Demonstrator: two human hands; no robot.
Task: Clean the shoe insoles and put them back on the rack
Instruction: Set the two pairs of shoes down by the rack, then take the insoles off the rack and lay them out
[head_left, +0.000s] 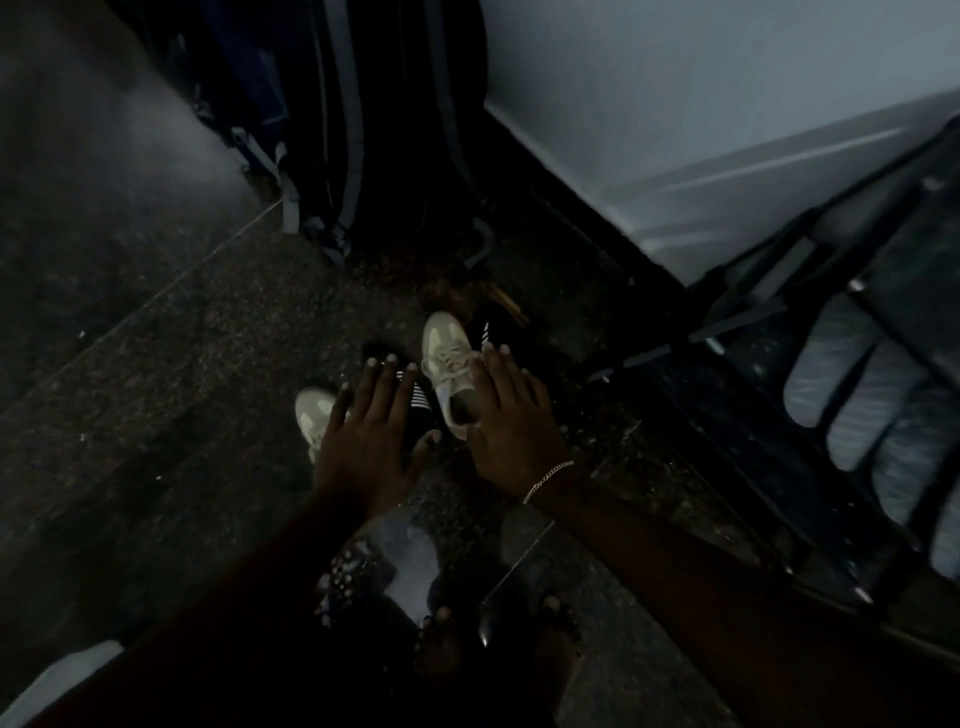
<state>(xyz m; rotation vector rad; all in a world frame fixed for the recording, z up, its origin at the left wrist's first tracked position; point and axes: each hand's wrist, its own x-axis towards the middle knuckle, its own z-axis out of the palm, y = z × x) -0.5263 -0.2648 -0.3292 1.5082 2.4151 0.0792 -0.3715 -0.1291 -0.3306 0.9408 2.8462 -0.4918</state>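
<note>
On the speckled floor (208, 338) sits a pale laced sneaker (442, 340).

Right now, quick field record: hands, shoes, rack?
left hand: fingers spread, over black striped shoe; contact unclear
right hand: fingers straight, at laced beige sneaker; bracelet on wrist
second beige sneaker: on floor, partly hidden by left hand
rack: dark frame at right, pale blurred items on it
insoles: none identifiable
light: very dim
</note>
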